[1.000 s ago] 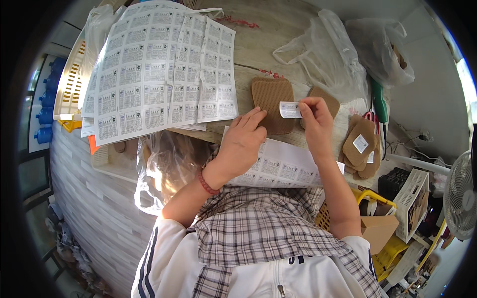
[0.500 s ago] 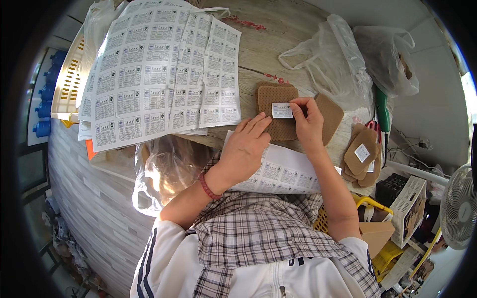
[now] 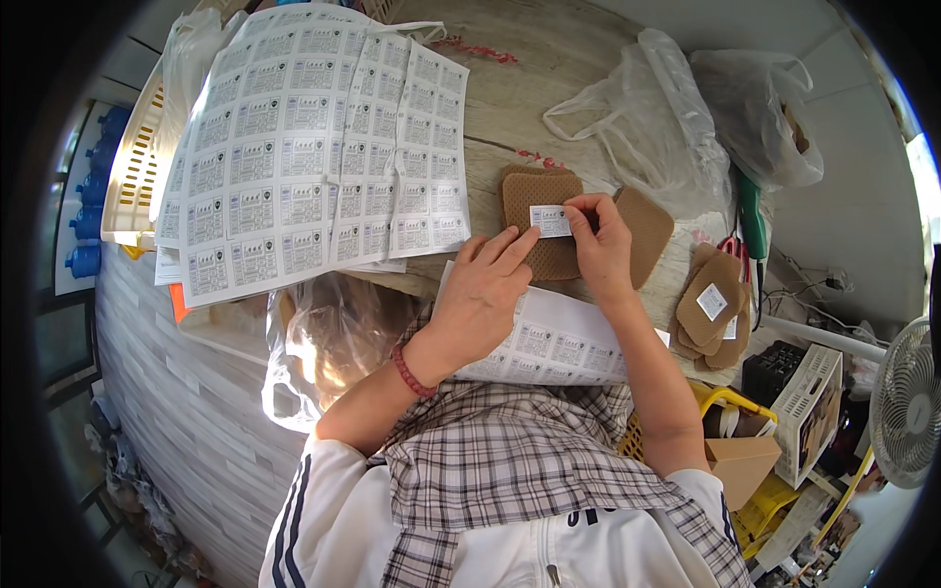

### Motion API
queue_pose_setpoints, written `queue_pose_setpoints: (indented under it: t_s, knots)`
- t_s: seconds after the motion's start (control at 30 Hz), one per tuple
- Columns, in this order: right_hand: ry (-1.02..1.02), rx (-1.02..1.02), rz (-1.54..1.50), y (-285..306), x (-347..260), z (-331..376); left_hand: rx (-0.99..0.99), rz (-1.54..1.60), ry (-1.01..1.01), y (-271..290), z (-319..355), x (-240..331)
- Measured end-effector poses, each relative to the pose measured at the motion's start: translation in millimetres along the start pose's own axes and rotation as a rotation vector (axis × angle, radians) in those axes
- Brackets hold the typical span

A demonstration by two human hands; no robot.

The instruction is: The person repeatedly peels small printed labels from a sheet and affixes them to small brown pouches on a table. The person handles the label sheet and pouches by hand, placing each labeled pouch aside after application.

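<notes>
The left hand (image 3: 485,289) lies flat and open on the wooden table (image 3: 549,69), with its fingers stretched out. Its fingertips touch the edge of a small white sticker (image 3: 550,220). The right hand (image 3: 600,245) pinches the other end of that sticker between thumb and fingers. The sticker sits on top of a brown pad (image 3: 541,223), which lies flat on the table right in front of the person. A second brown pad (image 3: 645,233) lies just beside it, partly hidden behind the right hand. Under both wrists there is a sheet of stickers (image 3: 554,343) with some of its spots already bare. To the left, a big stack of sticker sheets (image 3: 314,147) covers much of the table and hangs over a pale plastic basket (image 3: 132,176). To the right lies a small pile of brown pads (image 3: 711,309), and the top one has a white sticker on it. Two crinkly clear plastic bags (image 3: 676,118) sit at the far side of the table. Another clear bag (image 3: 328,343) hangs below the table edge near the left arm. The left wrist wears a red bead bracelet (image 3: 412,372). A white fan (image 3: 907,402) stands far to the right.
</notes>
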State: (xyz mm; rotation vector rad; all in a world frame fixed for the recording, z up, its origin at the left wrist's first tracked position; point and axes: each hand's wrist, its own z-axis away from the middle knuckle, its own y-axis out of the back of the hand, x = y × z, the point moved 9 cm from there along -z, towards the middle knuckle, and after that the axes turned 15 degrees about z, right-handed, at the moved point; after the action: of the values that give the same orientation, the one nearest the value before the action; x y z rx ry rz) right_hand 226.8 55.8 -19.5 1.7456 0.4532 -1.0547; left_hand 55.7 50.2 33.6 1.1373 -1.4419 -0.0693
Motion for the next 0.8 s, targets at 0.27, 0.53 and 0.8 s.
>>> queue_pose_setpoints:
  t_s: [0.27,0.53,0.8]
  knots:
    - [-0.005,-0.05,0.023,0,-5,-1,-0.07,-0.091,0.054,-6,0,-2]
    - [0.284,0.051,0.25,4,-24,1,-0.069,-0.132,0.041,-10,1,-1]
    - [0.485,0.24,0.489,22,-56,17,-0.07,-0.151,0.041,-10,0,3]
